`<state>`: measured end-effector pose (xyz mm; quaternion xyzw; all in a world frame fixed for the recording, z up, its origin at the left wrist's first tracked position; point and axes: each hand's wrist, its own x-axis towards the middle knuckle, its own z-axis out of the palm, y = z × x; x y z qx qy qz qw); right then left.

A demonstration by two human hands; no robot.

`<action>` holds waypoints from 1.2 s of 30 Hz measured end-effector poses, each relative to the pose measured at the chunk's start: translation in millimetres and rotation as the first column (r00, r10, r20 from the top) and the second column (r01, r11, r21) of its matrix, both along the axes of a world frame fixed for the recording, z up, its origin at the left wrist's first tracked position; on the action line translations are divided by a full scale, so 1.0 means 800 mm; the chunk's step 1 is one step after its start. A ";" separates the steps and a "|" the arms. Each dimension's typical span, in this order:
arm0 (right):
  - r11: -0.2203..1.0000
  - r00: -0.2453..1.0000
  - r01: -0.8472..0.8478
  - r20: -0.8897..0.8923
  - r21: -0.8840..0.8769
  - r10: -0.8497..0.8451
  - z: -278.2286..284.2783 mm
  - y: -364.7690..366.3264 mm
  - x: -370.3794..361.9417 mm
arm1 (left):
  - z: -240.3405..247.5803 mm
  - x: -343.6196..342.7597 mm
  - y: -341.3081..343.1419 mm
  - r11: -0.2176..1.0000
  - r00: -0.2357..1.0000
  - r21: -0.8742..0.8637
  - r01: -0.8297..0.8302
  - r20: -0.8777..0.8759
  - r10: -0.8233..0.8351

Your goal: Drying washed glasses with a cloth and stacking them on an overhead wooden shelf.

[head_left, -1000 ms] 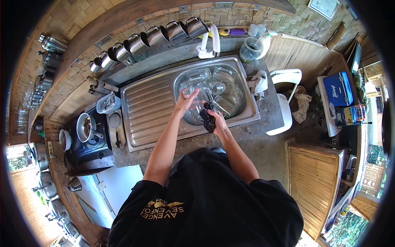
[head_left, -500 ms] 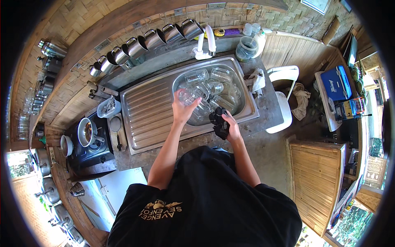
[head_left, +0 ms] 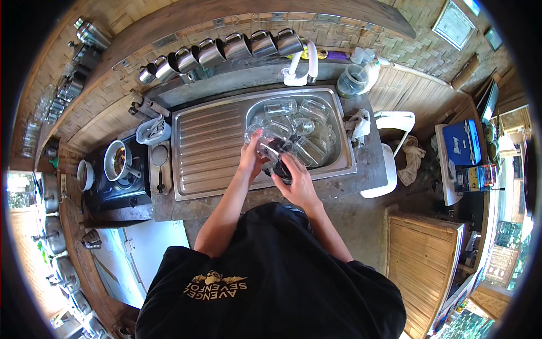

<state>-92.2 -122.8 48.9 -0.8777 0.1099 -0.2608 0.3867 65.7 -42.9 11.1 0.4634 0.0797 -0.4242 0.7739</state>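
Observation:
Over the near edge of the sink basin (head_left: 342, 168), my left hand (head_left: 249, 159) grips a clear drinking glass (head_left: 266, 141) that is tilted on its side. My right hand (head_left: 298, 185) is closed on a bunched black cloth (head_left: 279, 169), pressed against the glass's near end. Fingers and cloth partly hide that end. Behind my hands, several clear glasses and glass mugs (head_left: 311, 150) lie heaped in the steel basin.
Left of the basin runs a ribbed steel drainboard (head_left: 209, 147). A white faucet (head_left: 299, 70) rises behind it, beside hanging steel mugs (head_left: 237, 47). A glass jar (head_left: 351, 81) and a crumpled rag (head_left: 359, 125) sit right. Far left, a pan (head_left: 117, 161) stands on the stove.
My right hand has moved left and brought the black cloth onto the glass. My left hand has tilted the glass and drawn it slightly nearer. The view has shifted a little.

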 end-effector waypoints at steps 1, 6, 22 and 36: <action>1.000 1.000 -0.008 -0.003 -0.002 0.008 0.004 0.000 0.003 | 0.007 -0.002 0.003 0.994 0.990 0.035 0.104 0.088 -0.106; 0.987 0.982 -0.157 -0.110 -0.014 0.155 0.002 -0.003 0.018 | 0.020 -0.022 0.007 0.987 0.969 0.088 0.132 0.199 -0.148; 0.956 0.947 -0.289 -0.162 -0.041 0.279 -0.049 0.007 0.006 | 0.007 0.019 0.030 0.742 0.811 0.452 0.495 0.067 -0.582; 0.632 0.886 0.222 -0.424 0.742 0.187 0.007 0.027 0.004 | -0.048 0.007 0.039 0.943 0.617 0.318 0.100 0.724 -0.309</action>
